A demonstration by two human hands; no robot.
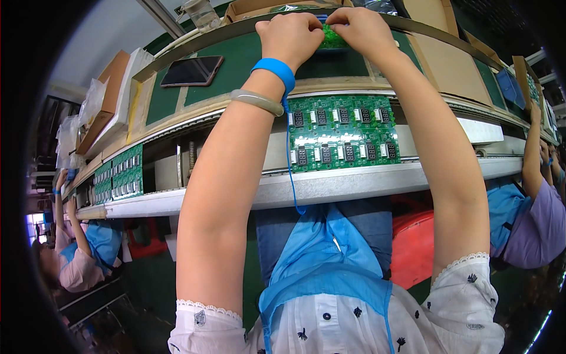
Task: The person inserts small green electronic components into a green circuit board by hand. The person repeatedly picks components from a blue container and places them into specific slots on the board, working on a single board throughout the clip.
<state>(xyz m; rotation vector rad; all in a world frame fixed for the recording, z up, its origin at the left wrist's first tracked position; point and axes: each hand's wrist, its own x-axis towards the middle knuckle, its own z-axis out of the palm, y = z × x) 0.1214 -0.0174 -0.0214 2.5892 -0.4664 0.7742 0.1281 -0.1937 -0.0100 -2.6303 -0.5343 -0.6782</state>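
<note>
My left hand (290, 36) and my right hand (359, 29) reach forward to a small blue tray (332, 51) full of small bright green parts (333, 39). Both hands are closed in a pinch at its sides, fingertips over the green pieces; whatever they hold is too small to make out. A blue wrist strap (276, 71) with a thin cord and a stone bangle (257, 102) circle my left wrist and forearm. Nearer to me, between my forearms, a green circuit board panel (342, 133) with rows of dark digit displays and white connectors lies on the rails. Some green pieces stand along its upper row.
A phone (192, 71) lies on the green shelf at left. More circuit boards (119, 175) sit farther left on the metal-edged line (348, 183). Cardboard boxes (106, 100) stand at left, and a clear jar (201, 15) behind. Other people work on both sides; a red stool (415, 242) is below.
</note>
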